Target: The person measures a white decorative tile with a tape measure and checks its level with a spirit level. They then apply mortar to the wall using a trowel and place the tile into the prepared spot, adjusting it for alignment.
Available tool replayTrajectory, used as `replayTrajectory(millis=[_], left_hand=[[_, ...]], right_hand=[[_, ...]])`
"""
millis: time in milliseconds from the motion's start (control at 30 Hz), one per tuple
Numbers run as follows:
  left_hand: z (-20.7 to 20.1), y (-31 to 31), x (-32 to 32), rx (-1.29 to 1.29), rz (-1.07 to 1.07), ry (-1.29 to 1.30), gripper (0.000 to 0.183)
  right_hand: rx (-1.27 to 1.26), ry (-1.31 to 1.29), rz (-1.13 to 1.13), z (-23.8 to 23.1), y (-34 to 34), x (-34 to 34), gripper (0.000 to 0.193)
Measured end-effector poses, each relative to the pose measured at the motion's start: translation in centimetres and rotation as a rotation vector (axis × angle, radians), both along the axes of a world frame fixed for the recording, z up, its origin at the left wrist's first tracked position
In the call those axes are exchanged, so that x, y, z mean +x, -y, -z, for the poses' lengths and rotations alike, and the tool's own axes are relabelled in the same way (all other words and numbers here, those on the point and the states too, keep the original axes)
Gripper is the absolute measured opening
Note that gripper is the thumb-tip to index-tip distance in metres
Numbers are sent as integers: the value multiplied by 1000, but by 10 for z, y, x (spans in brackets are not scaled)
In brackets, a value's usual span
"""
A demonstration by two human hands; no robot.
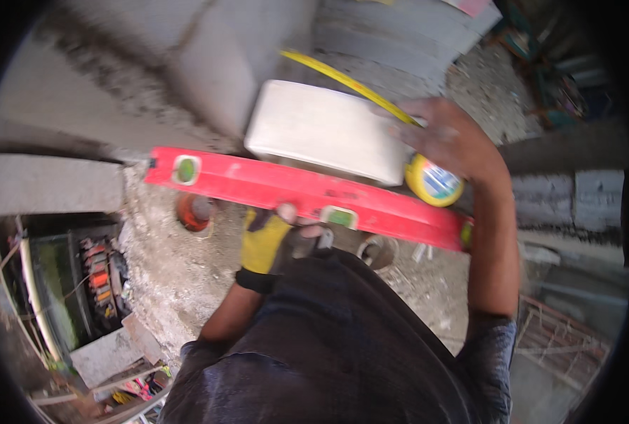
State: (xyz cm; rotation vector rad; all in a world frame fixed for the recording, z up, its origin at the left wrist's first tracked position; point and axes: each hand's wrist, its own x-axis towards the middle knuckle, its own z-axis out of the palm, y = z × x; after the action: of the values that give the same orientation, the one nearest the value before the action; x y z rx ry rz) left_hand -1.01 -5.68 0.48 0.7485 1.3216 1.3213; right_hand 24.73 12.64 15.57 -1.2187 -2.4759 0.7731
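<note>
A long red spirit level (265,180) with green vials lies across the view in front of me. My left hand (272,237), in a yellow and dark work glove with bare fingertips, is closed on its near edge around the middle. Beyond the level is a smooth white block (321,131), its near side partly hidden by the level. My right hand (441,138), ungloved, is closed on a yellow tape measure (434,182) at the block's right end. Its yellow blade (346,81) runs out to the far left, along the block's far edge.
Grey concrete walls (229,56) rise at the far side. An orange-red round object (195,210) and a round container (378,251) stand on the dusty floor (166,268). Stacked items (101,275) are at left; a rusty metal grid (562,339) is at lower right.
</note>
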Motion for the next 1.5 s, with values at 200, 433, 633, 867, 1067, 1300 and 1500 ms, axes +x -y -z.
replayTrajectory(millis=[200, 433, 633, 867, 1067, 1300, 1500], left_hand=[[-18, -4, 8, -95, -124, 288, 41], [-32, 5, 38, -167, -84, 177, 46], [-14, -4, 14, -105, 30, 455, 33], [-20, 21, 19, 26, 105, -266, 30], [-14, 1, 10, 89, 119, -348, 31], [-9, -1, 5, 216, 166, -511, 33], [-1, -1, -2, 228, 224, -581, 49]], right_hand=[[138, -74, -29, 39, -16, 7, 43], [-115, 31, 139, 10, 1, 3, 31], [265, -96, -18, 49, -17, -4, 31], [-40, 0, 1, -9, 4, -4, 38], [-169, 32, 44, -19, -9, -13, 28], [-129, -38, 93, -6, -4, -12, 31], [-98, -61, 61, -2, -6, -7, 31]])
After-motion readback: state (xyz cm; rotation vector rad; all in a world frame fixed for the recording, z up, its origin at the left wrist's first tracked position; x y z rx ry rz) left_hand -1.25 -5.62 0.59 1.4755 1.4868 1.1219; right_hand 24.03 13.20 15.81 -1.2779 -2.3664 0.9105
